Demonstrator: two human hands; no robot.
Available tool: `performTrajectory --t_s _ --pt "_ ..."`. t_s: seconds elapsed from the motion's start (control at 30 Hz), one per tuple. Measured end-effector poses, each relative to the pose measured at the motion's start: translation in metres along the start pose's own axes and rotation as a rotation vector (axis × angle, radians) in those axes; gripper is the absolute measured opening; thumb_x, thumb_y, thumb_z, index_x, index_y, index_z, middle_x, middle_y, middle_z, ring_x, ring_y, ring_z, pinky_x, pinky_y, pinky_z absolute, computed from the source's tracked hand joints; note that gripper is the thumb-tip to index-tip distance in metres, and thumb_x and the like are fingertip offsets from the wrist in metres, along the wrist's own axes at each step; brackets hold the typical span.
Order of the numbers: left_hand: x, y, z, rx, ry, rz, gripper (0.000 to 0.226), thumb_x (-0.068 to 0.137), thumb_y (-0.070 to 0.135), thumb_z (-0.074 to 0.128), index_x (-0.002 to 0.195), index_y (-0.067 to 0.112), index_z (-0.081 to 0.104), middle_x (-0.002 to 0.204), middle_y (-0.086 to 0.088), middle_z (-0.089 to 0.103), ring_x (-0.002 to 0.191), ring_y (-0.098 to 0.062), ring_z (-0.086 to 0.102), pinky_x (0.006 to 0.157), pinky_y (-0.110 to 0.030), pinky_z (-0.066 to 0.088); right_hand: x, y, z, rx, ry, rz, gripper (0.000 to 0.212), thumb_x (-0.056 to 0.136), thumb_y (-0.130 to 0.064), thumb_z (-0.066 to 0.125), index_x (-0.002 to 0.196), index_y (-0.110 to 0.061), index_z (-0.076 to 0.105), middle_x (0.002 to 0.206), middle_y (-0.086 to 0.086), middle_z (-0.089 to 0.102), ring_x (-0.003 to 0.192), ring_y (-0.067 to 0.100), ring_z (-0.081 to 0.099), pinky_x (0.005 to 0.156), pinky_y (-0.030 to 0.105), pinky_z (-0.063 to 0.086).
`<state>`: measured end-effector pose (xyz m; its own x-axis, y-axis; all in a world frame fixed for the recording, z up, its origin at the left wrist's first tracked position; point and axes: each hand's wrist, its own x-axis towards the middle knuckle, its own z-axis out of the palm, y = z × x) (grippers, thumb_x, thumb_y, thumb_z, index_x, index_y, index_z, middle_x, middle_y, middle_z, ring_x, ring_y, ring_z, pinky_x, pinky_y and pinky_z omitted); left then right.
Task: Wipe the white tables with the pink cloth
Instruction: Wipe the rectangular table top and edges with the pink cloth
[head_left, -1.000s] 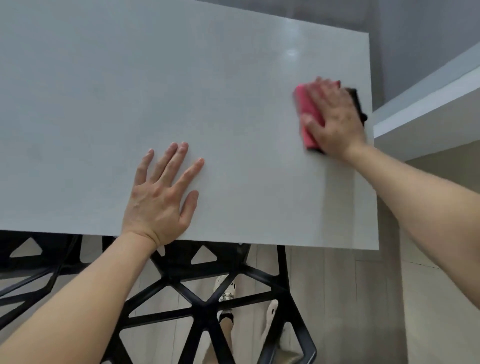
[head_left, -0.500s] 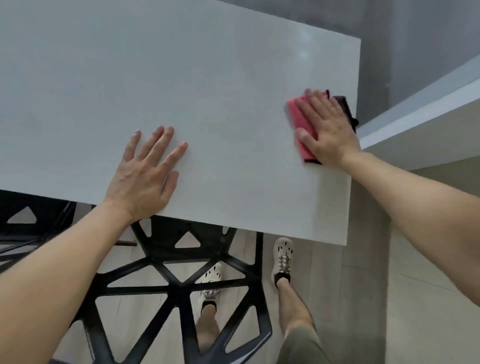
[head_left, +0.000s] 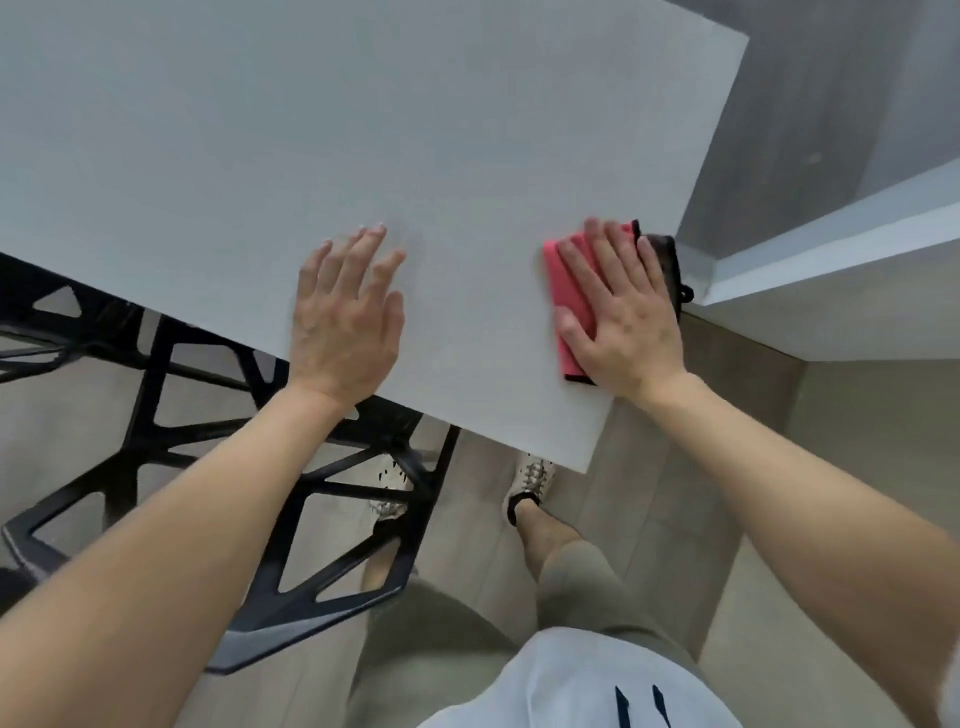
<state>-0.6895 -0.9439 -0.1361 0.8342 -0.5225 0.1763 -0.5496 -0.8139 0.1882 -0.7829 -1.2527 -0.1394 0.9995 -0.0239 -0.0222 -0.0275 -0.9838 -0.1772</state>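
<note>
**Cloth pinned at counter's right edge**

While the left hand (head_left: 345, 327) lies flat on the white counter (head_left: 311, 130), fingers (head_left: 363, 249) spread wide & holding nothing, the right hand (head_left: 621, 306) presses palm-down on the pink cloth (head_left: 569, 291), fingers straight, close together, not curled round it. Cloth sits center-right of frame, near the counter's right edge; its dark part sticks out past the fingertips. Black chair (head_left: 208, 467) at lower left, partly under the counter. Shoes (head_left: 530, 478) on floor (head_left: 675, 519) below the near corner.

Plain white surface (head_left: 260, 156), pink cloth (head_left: 569, 291) with black underside, black lattice chair (head_left: 171, 395), olive shorts (head_left: 576, 587), cream shoes (head_left: 530, 478)
</note>
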Motion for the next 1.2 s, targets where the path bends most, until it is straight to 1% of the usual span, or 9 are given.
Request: performTrajectory --t_s 0.1,0.23,0.33,0.43,0.57,0.77,0.9,1.03,1.2 --pt "0.000 0.016 0.001 0.019 0.018 -0.058 0.040 0.112 0.022 0.047 0.148 0.009 0.056 0.162 -0.014 0.049 0.152 -0.036 0.043 0.130 -0.054 0.026 0.012 -0.075 0.019 0.056 0.061 0.212 0.076 0.110 -0.048 0.043 0.174 -0.015 0.018 0.181 0.021 0.007 0.169 0.037 0.005 0.134 0.061 0.008" --pt "0.017 0.028 0.003 0.025 0.035 -0.156 0.040 0.112 0.024 0.046 0.147 0.010 0.056 0.162 -0.013 0.049 0.151 -0.035 0.043 0.127 -0.055 0.028 -0.048 -0.094 0.022 0.118 -0.140 -0.509 0.072 0.110 -0.048 0.046 0.174 -0.022 0.023 0.181 0.014 0.011 0.169 0.031 0.004 0.135 0.058 0.013" --pt "0.036 0.039 0.013 0.030 0.017 -0.159 0.041 0.112 0.028 0.045 0.148 0.010 0.056 0.161 -0.013 0.050 0.151 -0.035 0.043 0.127 -0.055 0.029 -0.049 -0.012 0.004 0.053 -0.222 -0.672 0.074 0.109 -0.054 0.046 0.174 -0.031 0.019 0.182 0.006 0.008 0.170 0.025 0.000 0.137 0.053 0.007" --pt "0.058 0.054 0.025 0.011 0.033 -0.160 0.043 0.111 0.030 0.046 0.148 0.011 0.055 0.161 -0.013 0.050 0.151 -0.035 0.043 0.127 -0.054 0.028 -0.002 0.045 -0.005 0.037 -0.082 -0.363 0.077 0.106 -0.050 0.055 0.173 -0.028 0.025 0.182 0.009 0.013 0.169 0.028 0.008 0.136 0.056 0.010" --pt "0.090 0.065 0.039 0.026 0.053 -0.160 0.046 0.110 0.032 0.047 0.150 0.013 0.054 0.158 -0.013 0.052 0.147 -0.037 0.046 0.124 -0.056 0.030 0.030 -0.009 0.009 0.095 0.040 0.047 0.076 0.107 -0.047 0.050 0.173 -0.018 0.027 0.181 0.018 0.013 0.169 0.035 0.009 0.134 0.060 0.011" --pt "0.094 0.062 0.048 0.069 0.045 -0.140 0.050 0.108 0.037 0.047 0.156 0.023 0.052 0.158 -0.013 0.049 0.146 -0.038 0.046 0.123 -0.056 0.031 0.037 0.069 -0.013 0.035 -0.194 -0.694 0.072 0.109 -0.052 0.048 0.173 -0.031 0.023 0.182 0.006 0.010 0.170 0.025 0.003 0.137 0.052 0.005" --pt "0.099 0.060 0.054 0.015 0.021 -0.112 0.060 0.108 0.036 0.045 0.166 0.023 0.041 0.175 -0.010 0.032 0.164 -0.031 0.025 0.131 -0.059 0.019 0.155 0.129 -0.025 -0.002 -0.032 -0.098 0.073 0.108 -0.055 0.040 0.174 -0.032 0.021 0.183 0.005 0.010 0.170 0.023 0.004 0.137 0.048 -0.001" --pt "0.098 0.059 0.055 0.002 -0.008 -0.140 0.063 0.108 0.040 0.043 0.169 0.025 0.037 0.179 -0.008 0.023 0.167 -0.027 0.016 0.132 -0.060 0.017 0.185 0.049 -0.001 0.034 0.130 0.305 0.075 0.108 -0.053 0.033 0.174 -0.020 0.021 0.181 0.018 0.011 0.169 0.033 0.008 0.135 0.056 0.005" --pt "0.097 0.057 0.054 -0.011 -0.003 -0.137 0.063 0.107 0.041 0.046 0.168 0.025 0.039 0.179 -0.008 0.024 0.167 -0.026 0.018 0.132 -0.060 0.018 0.092 0.031 -0.010 0.078 -0.116 -0.595 0.073 0.108 -0.050 0.051 0.172 -0.022 0.030 0.181 0.013 0.017 0.169 0.030 0.009 0.135 0.056 0.012"
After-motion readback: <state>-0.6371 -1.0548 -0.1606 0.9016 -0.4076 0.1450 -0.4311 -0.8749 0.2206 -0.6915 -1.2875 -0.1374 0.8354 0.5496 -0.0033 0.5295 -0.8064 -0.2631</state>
